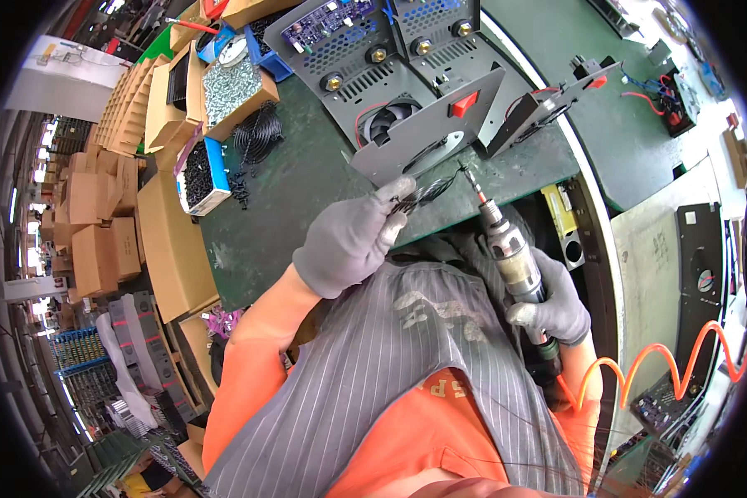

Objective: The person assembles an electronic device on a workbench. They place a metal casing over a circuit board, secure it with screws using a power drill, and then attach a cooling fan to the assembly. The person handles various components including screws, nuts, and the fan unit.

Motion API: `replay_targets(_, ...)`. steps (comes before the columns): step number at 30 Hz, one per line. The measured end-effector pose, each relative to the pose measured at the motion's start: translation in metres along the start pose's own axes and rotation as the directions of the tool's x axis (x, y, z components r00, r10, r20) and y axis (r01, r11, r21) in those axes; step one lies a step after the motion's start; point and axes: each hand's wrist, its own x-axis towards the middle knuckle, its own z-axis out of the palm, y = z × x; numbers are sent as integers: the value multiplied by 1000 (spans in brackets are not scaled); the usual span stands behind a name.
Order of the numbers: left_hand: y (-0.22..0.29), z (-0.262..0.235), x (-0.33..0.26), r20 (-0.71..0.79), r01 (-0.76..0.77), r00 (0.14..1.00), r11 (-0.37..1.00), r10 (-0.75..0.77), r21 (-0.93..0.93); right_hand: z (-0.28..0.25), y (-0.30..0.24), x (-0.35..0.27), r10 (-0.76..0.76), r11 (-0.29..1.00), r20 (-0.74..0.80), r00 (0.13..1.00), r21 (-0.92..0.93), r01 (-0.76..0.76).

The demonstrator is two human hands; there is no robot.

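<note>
In a grey glove, my left hand (349, 236) pinches a black wire fan guard (430, 192) just over the table's near edge. My right hand (563, 303), gloved too, is wrapped round an air screwdriver (516, 264), its bit pointing up and away from me. The bit's tip is close to the guard's right end; I cannot tell whether they touch. Just beyond stands a dark grey metal housing (430, 124) with a bent-up panel, a red switch (465, 104) and a black fan (382, 123). A second, similar housing (533, 116) adjoins it on the right.
On the green table's left are a carton of silver screws (232, 90), a box of black screws (199, 173) and a pile of fan guards (258, 133). An orange coiled hose (657, 349) trails right. Wired parts (679, 104) lie at the far right.
</note>
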Motion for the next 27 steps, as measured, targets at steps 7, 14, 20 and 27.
replay_targets(7, -9, 37, 10, -42, 117, 992, 993, -117, 15, -26, -34, 16, 19, 986, -54, 998, -163, -27)
replay_targets(14, -15, 56, 11, -174, 29, 985, 997, -16, 69, -30, -31, 20, 35, 990, -83, 996, -133, -46)
replay_targets(20, -9, 42, 10, -82, 140, 987, 990, -137, 22, -27, -32, 27, 47, 994, -74, 996, -97, -54)
replay_targets(27, -59, -25, 19, 334, 464, 776, 843, -535, 271, -26, -29, 32, 69, 996, -72, 995, -43, -72)
